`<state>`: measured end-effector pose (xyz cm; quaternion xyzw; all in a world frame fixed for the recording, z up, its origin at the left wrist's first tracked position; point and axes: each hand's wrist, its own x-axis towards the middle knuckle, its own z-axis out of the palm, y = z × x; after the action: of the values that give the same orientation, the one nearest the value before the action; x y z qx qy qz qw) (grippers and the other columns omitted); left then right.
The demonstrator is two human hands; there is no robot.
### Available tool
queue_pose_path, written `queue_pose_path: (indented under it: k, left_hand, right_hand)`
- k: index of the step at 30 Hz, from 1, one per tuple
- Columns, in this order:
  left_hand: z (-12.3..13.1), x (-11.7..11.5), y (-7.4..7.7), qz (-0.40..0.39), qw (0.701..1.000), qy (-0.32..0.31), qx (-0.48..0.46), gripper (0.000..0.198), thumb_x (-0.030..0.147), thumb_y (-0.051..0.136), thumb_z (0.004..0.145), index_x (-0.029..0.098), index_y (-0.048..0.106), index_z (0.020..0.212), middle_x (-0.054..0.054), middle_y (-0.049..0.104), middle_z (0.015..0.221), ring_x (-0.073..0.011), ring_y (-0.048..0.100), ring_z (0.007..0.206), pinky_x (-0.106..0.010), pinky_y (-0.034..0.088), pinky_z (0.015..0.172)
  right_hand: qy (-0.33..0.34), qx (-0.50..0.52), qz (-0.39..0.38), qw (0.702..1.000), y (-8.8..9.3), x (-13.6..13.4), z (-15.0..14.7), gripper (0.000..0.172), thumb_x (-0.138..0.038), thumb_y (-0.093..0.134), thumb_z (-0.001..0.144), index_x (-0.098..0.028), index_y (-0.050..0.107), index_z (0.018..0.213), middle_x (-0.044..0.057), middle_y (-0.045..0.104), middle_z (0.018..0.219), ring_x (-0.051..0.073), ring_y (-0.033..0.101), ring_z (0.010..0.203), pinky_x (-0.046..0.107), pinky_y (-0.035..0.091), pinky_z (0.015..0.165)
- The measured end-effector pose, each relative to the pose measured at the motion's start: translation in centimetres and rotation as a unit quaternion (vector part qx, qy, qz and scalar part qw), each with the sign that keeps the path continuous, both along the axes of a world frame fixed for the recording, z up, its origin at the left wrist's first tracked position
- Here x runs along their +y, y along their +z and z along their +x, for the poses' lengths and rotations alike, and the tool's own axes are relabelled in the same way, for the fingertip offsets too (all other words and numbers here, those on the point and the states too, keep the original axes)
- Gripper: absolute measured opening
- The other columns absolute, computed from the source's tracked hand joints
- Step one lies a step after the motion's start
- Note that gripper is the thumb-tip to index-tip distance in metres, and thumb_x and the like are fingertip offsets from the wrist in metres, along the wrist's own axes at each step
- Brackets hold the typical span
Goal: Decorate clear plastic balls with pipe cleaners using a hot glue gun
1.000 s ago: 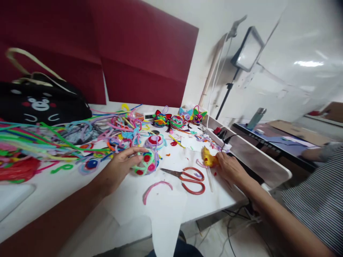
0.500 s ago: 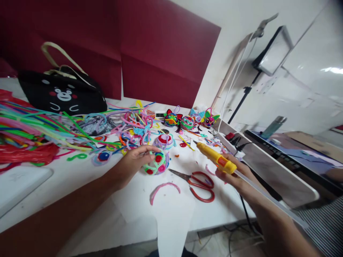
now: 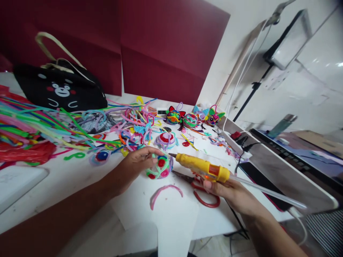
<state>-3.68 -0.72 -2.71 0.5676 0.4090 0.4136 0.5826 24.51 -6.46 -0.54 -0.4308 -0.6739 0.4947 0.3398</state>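
Observation:
My left hand (image 3: 142, 160) is closed on a small ball of coiled pipe cleaners (image 3: 160, 167), green with red and pink discs. In my right hand (image 3: 223, 187) is a yellow hot glue gun (image 3: 199, 166), a long clear glue stick jutting from its back. The nozzle points left, close to the ball's upper right side; whether they touch I cannot tell. Red-handled scissors (image 3: 206, 200) lie under the glue gun, partly hidden by it. A curved pink pipe cleaner (image 3: 166, 192) rests on the white paper in front of the ball.
Loose pipe cleaners (image 3: 61, 125) heap at the left, before a black bag (image 3: 61, 87). Several decorated balls (image 3: 190, 120) stand at the back. A black phone (image 3: 264, 185) lies right of my right hand, near cables. A lamp on a stand (image 3: 291, 39) rises at the right.
My right hand has brought the glue gun leftward and down, its nozzle now near the ball and its body over the scissors. My left hand still holds the ball.

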Motion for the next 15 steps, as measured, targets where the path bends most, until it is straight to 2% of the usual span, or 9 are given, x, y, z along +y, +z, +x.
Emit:
queue_pose_path:
  k: [5,10,13,15]
  left_hand:
    - [0.1,0.1,0.0,0.003,1.000,-0.004,-0.008,0.018,0.031,0.066,0.080,0.024,0.066,0.096,0.004,0.062,0.077,-0.0107,0.053,0.069,-0.022,0.039,0.064]
    - [0.2,0.1,0.0,0.002,1.000,-0.004,-0.015,0.018,0.030,0.067,0.079,0.023,0.067,0.095,0.003,0.062,0.079,-0.0106,0.052,0.071,-0.023,0.039,0.066]
    - [0.3,0.0,0.0,0.007,1.000,-0.004,-0.022,0.019,0.030,0.067,0.078,0.023,0.067,0.095,0.003,0.063,0.080,-0.0111,0.052,0.071,-0.023,0.038,0.065]
    - [0.3,0.0,0.0,0.008,1.000,0.001,-0.024,0.020,0.031,0.068,0.077,0.023,0.067,0.096,0.003,0.062,0.078,-0.0113,0.052,0.069,-0.023,0.038,0.063]
  right_hand:
    - [-0.048,-0.015,-0.042,0.998,-1.2,0.1,0.7,0.042,-0.043,0.067,0.083,-0.026,0.066,0.121,0.009,0.064,0.127,0.031,0.057,0.119,0.051,0.039,0.105]
    - [-0.060,-0.016,-0.076,0.995,-1.4,0.2,0.9,0.045,-0.047,0.068,0.081,-0.024,0.067,0.120,0.011,0.063,0.128,0.033,0.055,0.120,0.055,0.035,0.107]
    - [-0.068,-0.002,-0.078,0.995,-1.1,-0.1,0.6,0.040,-0.047,0.069,0.080,-0.022,0.070,0.112,0.010,0.066,0.123,0.030,0.055,0.119,0.052,0.035,0.107]
    - [-0.070,0.007,-0.082,0.994,-0.8,-0.2,0.3,0.033,-0.047,0.070,0.079,-0.021,0.074,0.099,0.009,0.068,0.117,0.028,0.057,0.115,0.048,0.037,0.106]
